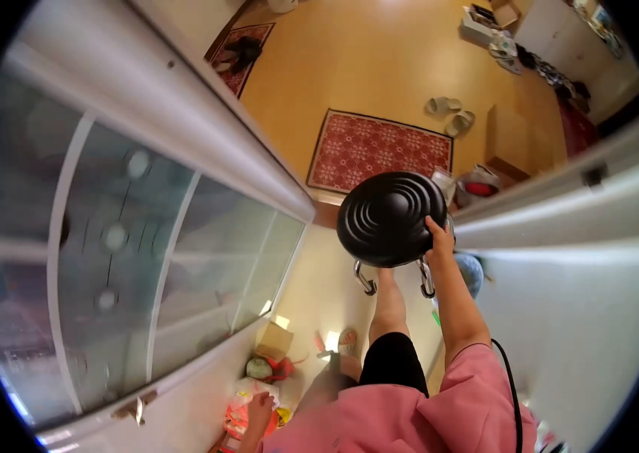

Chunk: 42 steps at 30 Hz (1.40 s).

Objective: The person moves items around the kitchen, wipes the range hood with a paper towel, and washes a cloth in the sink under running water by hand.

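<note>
A folding stool with a round black ridged seat (391,219) and curved chrome legs is held up in front of my body. My right hand (440,238) grips the seat's right edge, the thumb lying on top and the other fingers hidden beneath. Down at the lower left hangs my left hand (260,411), apart from the stool, beside a red and white plastic bag (242,408). Its fingers are too small and blurred to read. Below the stool, my bare leg and a sandalled foot (347,342) show on the pale floor.
A sliding glass door (221,249) lines the left, with a white panel on the right. Beyond the threshold lie a red patterned mat (380,151), grey slippers (451,113) and a cardboard box (508,140). A small carton (274,341) and bags sit at the lower left.
</note>
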Motion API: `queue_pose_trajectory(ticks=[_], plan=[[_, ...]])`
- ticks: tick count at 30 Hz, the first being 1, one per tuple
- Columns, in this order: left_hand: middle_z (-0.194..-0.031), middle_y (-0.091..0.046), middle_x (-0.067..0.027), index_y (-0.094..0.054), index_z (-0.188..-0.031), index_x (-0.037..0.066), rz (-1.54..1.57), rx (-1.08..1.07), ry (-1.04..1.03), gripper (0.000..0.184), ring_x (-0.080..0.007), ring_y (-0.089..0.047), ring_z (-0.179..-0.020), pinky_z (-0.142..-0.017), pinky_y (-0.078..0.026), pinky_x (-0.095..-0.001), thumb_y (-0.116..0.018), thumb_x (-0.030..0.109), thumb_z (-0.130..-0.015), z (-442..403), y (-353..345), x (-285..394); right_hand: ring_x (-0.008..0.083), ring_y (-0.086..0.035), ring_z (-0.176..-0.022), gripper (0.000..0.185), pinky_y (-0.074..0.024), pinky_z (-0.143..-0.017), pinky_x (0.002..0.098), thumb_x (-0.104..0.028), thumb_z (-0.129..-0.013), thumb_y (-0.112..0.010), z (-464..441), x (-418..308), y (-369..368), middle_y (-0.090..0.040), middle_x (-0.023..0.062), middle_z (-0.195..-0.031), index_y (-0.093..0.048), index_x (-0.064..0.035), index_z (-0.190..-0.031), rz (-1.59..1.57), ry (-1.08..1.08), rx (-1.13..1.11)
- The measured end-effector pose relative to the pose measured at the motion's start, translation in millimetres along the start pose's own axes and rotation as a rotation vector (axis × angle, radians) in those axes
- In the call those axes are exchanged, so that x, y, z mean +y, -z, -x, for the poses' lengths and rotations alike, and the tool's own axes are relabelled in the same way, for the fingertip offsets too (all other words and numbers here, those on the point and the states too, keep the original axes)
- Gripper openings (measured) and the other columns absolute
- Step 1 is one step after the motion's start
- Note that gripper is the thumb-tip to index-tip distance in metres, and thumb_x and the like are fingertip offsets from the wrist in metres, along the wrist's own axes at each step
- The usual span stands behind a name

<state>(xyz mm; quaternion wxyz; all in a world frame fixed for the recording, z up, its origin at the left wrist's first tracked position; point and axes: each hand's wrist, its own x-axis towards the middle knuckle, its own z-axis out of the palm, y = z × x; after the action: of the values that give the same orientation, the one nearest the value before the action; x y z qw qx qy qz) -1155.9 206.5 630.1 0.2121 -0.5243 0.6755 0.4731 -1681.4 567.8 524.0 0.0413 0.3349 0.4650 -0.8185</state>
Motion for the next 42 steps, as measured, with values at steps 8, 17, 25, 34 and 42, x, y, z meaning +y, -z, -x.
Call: queue_pose_trajectory(ticks=[8, 17, 25, 34, 42], plan=[[-0.1, -0.068, -0.013, -0.058, -0.12, 0.001, -0.139, -0.093, 0.102, 0.032, -0.0179, -0.064, -0.084, -0.077, -0.051, -0.0302, -0.053, 0.021, -0.095, -6.5, -92.9, 199.1, 0.0262, -0.056, -0.111, 0.06, -0.0489, -0.089, 0.0418, -0.013, -0.082, -0.074, -267.1, 60.6, -190.0, -0.056, 0.0089, -0.128, -0.046, -0.0099, -0.135, -0.08, -0.145, 0.015], [-0.108, -0.067, -0.013, -0.052, -0.127, 0.002, 0.263, -0.056, 0.803, 0.036, -0.0215, -0.066, -0.089, -0.073, -0.052, -0.0303, -0.053, 0.022, -0.097, 25.9, -110.0, 262.8, 0.0284, -0.053, -0.118, 0.065, -0.0483, -0.093, 0.0476, -0.024, -0.085, -0.073, -396.8, 188.1, -257.9, -0.055, 0.0057, -0.128, -0.037, -0.0212, -0.14, -0.137, -0.214, -0.074], [-0.102, -0.067, -0.012, -0.057, -0.121, 0.002, 0.285, 0.016, 0.685, 0.031, -0.018, -0.066, -0.083, -0.069, -0.051, -0.0291, -0.054, 0.02, -0.096, 9.2, -139.3, 303.4, 0.0206, -0.06, -0.087, 0.047, -0.0526, -0.08, 0.0422, -0.026, -0.09, -0.066, -392.2, 182.2, -270.8, -0.057, 0.0035, -0.107, -0.04, -0.0167, -0.129, 0.336, -0.422, -0.09], [-0.113, -0.063, -0.0142, -0.056, -0.122, 0.002, 0.329, -0.163, 0.306, 0.033, -0.0231, -0.061, -0.105, -0.09, -0.048, -0.0337, -0.052, 0.018, -0.093, -4.4, -162.0, 239.5, 0.0289, -0.065, -0.086, 0.028, -0.0508, -0.074, 0.0395, -0.028, -0.086, -0.058, -239.2, 183.9, -81.0, -0.068, 0.015, -0.094, -0.066, -0.0041, -0.097, 1.967, -0.137, -0.953], [-0.106, -0.068, -0.0099, -0.06, -0.121, 0.008, 0.019, 0.103, -0.149, 0.034, -0.0195, -0.067, -0.088, -0.077, -0.053, -0.0332, -0.06, 0.026, -0.092, 45.2, -154.2, 115.2, 0.0327, -0.064, -0.102, 0.03, -0.0513, -0.081, 0.0469, -0.012, -0.083, -0.053, 30.9, 125.4, -85.9, -0.069, 0.0104, -0.107, -0.069, -0.0091, -0.108, 2.565, 0.503, -2.172]])
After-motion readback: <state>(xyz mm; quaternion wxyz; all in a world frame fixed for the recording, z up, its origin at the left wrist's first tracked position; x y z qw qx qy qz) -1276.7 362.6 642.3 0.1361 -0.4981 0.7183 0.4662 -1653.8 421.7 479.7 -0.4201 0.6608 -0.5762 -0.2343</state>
